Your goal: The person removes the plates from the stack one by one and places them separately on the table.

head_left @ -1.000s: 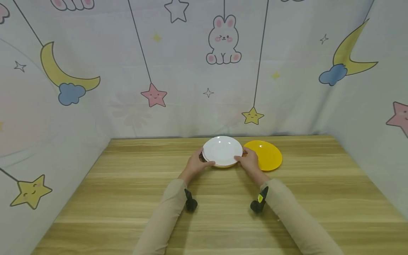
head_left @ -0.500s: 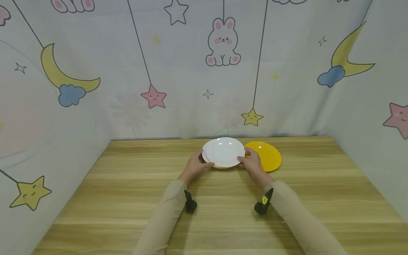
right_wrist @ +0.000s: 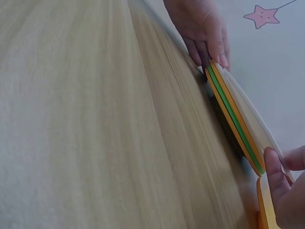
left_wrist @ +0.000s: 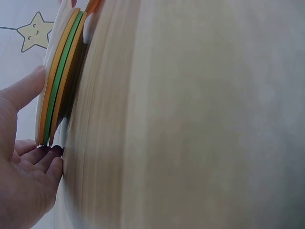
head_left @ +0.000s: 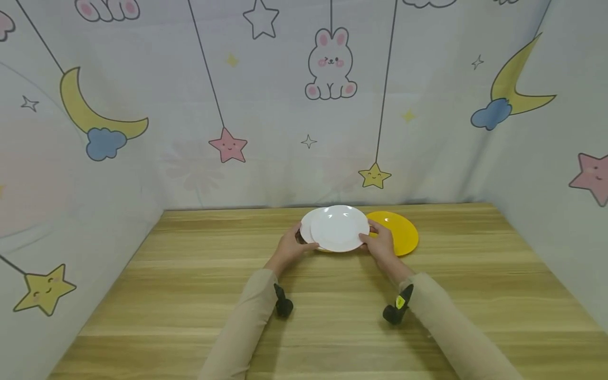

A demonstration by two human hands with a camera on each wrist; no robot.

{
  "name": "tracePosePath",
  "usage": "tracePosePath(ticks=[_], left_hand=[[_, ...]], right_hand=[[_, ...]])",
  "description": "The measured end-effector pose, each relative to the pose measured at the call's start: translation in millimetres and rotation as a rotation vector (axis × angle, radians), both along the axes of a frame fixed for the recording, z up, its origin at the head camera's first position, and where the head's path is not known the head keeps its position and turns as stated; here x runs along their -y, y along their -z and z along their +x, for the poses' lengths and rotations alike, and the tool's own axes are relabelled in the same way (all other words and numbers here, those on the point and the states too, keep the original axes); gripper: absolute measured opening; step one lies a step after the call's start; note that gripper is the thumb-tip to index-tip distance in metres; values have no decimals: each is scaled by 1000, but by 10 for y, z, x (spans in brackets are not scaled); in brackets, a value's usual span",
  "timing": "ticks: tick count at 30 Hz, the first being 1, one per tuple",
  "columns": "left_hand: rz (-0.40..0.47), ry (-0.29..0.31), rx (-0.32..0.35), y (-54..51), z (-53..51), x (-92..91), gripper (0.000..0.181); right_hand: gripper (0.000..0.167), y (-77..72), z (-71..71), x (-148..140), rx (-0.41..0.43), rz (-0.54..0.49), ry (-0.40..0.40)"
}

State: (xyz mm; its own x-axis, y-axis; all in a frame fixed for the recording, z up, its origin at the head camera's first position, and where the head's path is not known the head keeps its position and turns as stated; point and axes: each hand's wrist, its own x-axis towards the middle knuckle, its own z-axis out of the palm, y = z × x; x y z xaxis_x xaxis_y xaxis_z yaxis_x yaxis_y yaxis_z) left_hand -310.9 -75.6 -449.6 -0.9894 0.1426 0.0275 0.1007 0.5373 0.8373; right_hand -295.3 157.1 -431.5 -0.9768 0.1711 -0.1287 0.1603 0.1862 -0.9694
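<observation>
A white plate (head_left: 340,228) lies on top of a stack, shifted right so that the rim of another white plate (head_left: 306,228) shows beneath it. Below these, in the left wrist view, orange plates sandwich a green plate (left_wrist: 62,76). My left hand (head_left: 287,248) holds the stack's left side, thumb on the upper rim and fingers underneath. With thumb and fingers my right hand (head_left: 381,246) pinches the top white plate's right edge; in the right wrist view that edge stands apart from the orange and green plates.
A yellow plate (head_left: 404,235) rests on the wooden table (head_left: 214,295) just right of the stack, partly behind my right hand. Behind the table's far edge hangs a white patterned cloth (head_left: 266,105), with more cloth along both sides.
My right hand has moved slightly right, sliding the top white plate rightward and uncovering more of the white plate below. My left hand keeps its hold on the stack.
</observation>
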Motion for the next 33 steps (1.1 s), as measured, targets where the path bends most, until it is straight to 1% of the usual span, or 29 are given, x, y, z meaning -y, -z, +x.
tracePosePath(ticks=[4,8,13,22,33], left_hand=[[10,5,-6,7,-3,4,85],[2,1,-6,15,-3,1,84],[-8,-7,11,12,-4,2,86],[8,-17,27,15,-10,-2,88],[-20,-19,24,5,-5,-1,89]], right_hand=[[58,1,17,-13,-10,-20,23],[57,11,32,-45,-19,-40,52],[56,-11,72,-118,-11,-76,76],[58,-117,159,-256,-24,-124,86],[59,-122,233,-446,-28,-155,114]])
